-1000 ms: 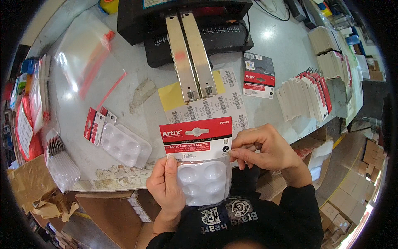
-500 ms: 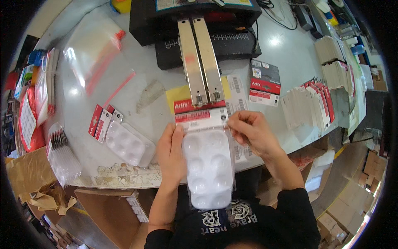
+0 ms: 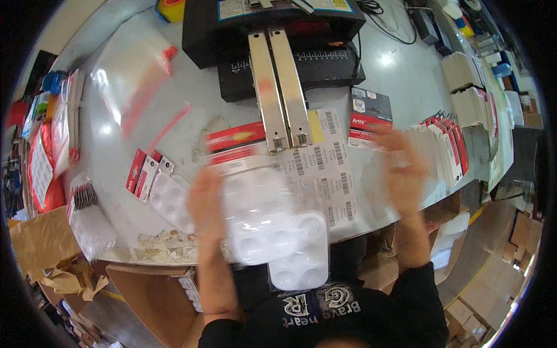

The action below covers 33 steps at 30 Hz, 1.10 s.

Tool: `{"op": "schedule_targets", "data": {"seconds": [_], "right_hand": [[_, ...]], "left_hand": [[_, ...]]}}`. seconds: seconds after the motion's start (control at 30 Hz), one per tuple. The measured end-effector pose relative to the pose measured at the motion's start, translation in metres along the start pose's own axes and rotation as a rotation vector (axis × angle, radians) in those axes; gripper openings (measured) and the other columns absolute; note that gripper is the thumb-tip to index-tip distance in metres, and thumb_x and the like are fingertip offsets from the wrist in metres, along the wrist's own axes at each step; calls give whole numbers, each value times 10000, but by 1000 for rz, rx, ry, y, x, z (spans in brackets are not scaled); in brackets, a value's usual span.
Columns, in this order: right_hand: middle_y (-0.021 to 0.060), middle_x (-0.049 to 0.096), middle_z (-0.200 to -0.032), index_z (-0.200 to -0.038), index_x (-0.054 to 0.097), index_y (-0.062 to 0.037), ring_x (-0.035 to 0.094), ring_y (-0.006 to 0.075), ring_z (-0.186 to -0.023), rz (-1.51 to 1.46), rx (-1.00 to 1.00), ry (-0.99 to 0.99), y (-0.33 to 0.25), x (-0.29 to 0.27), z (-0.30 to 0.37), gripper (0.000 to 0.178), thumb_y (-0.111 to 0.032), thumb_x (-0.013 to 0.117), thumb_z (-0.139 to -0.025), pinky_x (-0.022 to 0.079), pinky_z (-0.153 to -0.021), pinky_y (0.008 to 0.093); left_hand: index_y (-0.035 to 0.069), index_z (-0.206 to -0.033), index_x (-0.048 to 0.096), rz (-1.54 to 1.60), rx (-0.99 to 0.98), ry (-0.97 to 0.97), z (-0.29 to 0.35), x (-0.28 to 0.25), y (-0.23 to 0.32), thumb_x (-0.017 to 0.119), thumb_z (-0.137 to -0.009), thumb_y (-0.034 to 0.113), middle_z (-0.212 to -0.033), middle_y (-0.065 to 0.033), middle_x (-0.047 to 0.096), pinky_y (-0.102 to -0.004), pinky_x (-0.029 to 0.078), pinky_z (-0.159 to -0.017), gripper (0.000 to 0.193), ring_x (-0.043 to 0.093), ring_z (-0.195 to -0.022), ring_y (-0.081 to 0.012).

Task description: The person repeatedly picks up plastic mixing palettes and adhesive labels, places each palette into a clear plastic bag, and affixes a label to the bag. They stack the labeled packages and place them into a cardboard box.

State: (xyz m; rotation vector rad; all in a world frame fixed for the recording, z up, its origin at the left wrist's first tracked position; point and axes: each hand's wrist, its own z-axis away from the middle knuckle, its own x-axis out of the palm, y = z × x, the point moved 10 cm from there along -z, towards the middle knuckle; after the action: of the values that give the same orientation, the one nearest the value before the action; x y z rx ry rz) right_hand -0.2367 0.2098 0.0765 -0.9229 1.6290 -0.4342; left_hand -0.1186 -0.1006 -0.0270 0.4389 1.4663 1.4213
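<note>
My left hand point(image 3: 206, 200), blurred, is closed on the left edge of a bagged white paint palette point(image 3: 252, 240) with round wells. A red and white header card point(image 3: 235, 142) tops that bag, its right end by the two metal bars of a black stapling machine point(image 3: 281, 87). Partly under it, a second bagged palette point(image 3: 304, 255) reaches over the table's front edge. Smeared by motion, my right hand point(image 3: 403, 171) is at the lower right corner of a black, red and white header card point(image 3: 369, 116); its fingers cannot be made out.
Finished-looking carded palettes point(image 3: 168, 194) lie on the left. Beyond them are clear plastic bags point(image 3: 130, 75) and a bundle of bags point(image 3: 90, 220). A barcode label sheet point(image 3: 336, 168) lies under the bars. Stacked header cards point(image 3: 438, 148) stand on the right, open cartons point(image 3: 151, 296) below the table edge.
My left hand has shifted left with the bagged palette and its card, exposing another palette underneath and more of the label sheet. My right hand has left the bag and moved right to a loose card.
</note>
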Motion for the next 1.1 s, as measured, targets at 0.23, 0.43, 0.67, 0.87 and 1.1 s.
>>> {"op": "schedule_targets", "data": {"seconds": [0.23, 0.43, 0.67, 0.87, 1.1], "right_hand": [[186, 582, -1189, -1313, 447, 54, 573, 187, -1048, 303, 336, -4, 153, -151, 10, 631, -266, 694, -828, 448, -906, 309], [124, 656, -1003, -1185, 566, 36, 615, 152, -875, 408, 357, 81, 133, -153, 6, 543, -260, 754, -771, 484, -805, 273], [79, 694, -876, -998, 646, 19, 644, 134, -755, 87, 197, 110, -12, -91, 12, 396, -155, 798, -676, 500, -697, 251], [94, 653, -732, -873, 661, -45, 626, 211, -625, -193, -62, -634, -89, 45, 31, 285, -152, 820, -662, 464, -571, 275], [83, 615, -652, -835, 653, -32, 591, 209, -544, -141, -123, -726, -97, 60, 31, 251, -123, 814, -665, 438, -508, 270]], "left_hand": [[7, -970, 577, -715, 327, 450, 34, -103, 38, 580, -888, 265, -895, -90, 538, -335, 420, -741, 271, 523, -813, -220], [25, -822, 528, 150, 122, -156, 96, 14, 14, 650, -799, 39, -821, -57, 509, -262, 383, -613, 125, 468, -696, -141], [-22, -1013, 442, 760, 67, -335, 110, 43, 61, 492, -935, 13, -1030, -169, 666, -251, 484, -825, 99, 647, -916, -188], [-17, -978, 587, 239, 93, -265, 113, 41, 64, 590, -893, 40, -793, -97, 700, -197, 489, -623, 102, 642, -703, -71], [3, -912, 622, 188, 72, -265, 110, 44, 62, 637, -860, 41, -627, -57, 631, -190, 407, -480, 66, 513, -508, -39]]}}
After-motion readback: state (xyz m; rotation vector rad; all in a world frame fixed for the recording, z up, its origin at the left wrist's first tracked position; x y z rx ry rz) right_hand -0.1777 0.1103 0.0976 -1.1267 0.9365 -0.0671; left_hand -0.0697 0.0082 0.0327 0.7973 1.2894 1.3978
